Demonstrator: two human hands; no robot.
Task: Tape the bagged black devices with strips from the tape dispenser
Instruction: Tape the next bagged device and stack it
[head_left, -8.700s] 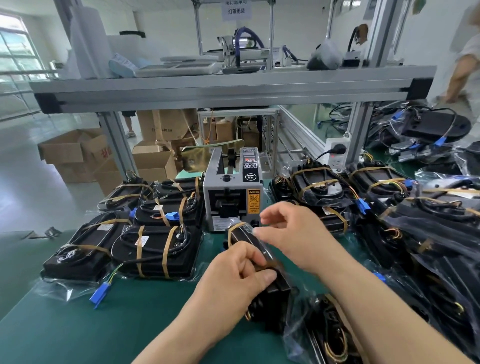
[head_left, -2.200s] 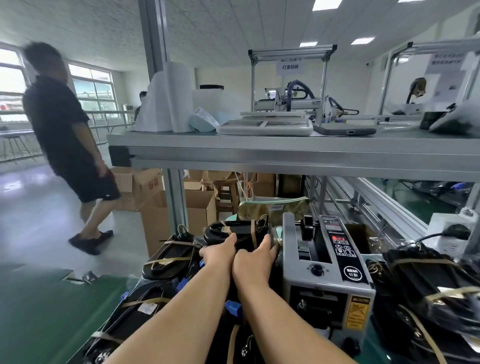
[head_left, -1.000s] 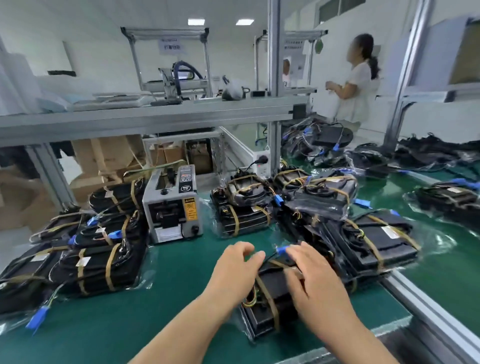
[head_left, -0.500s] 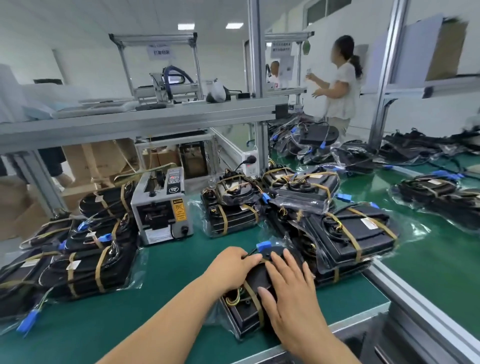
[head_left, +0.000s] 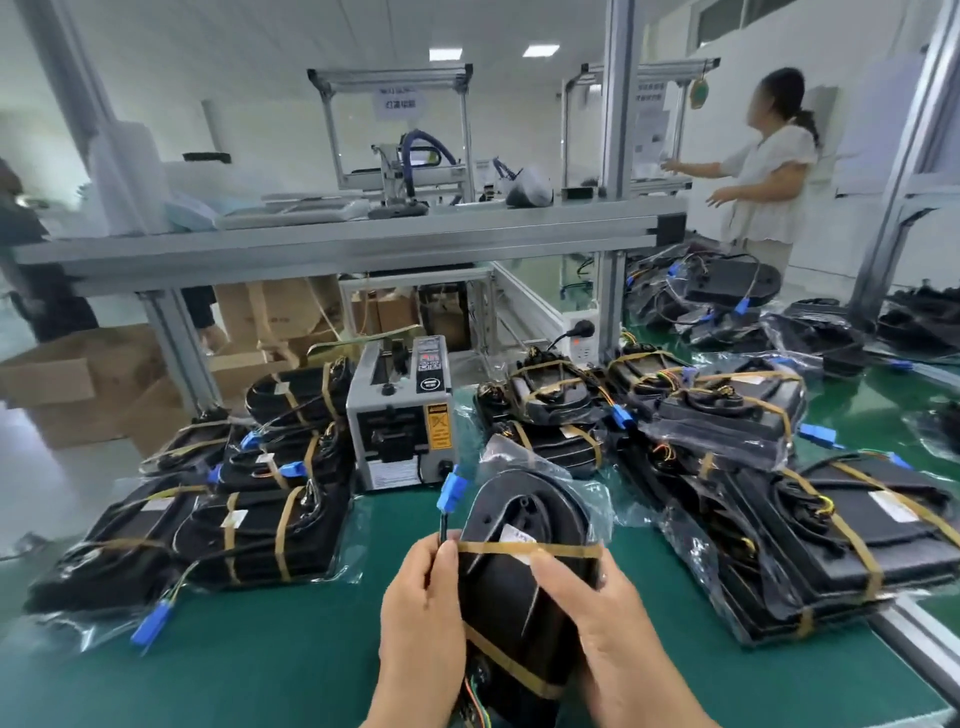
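Both hands are on one bagged device (head_left: 519, 519), tipped up on its near end over the green mat (head_left: 260, 675), right in front of the person and just short of the tape dispenser (head_left: 400, 421). The left hand (head_left: 421, 629) wraps the left edge, thumb and fingers pinching the black cable that runs up to the blue connector (head_left: 448, 491), which looks like a way to keep the lead snug against the body. The right hand (head_left: 613, 639) clasps the right edge, thumb laid across the face, steadying it upright. An upper strip (head_left: 530, 549) crosses the device from side to side and a lower strip (head_left: 514, 670) runs aslant beneath it, so I reckon this unit is bound and is being checked. The left stack (head_left: 260, 525) of strapped units lies close by, handy for setting this one down. The right pile (head_left: 810, 525), also strapped, sits within reach. The dispenser's mouth faces the person, and I judge that is so strips pull off easily.
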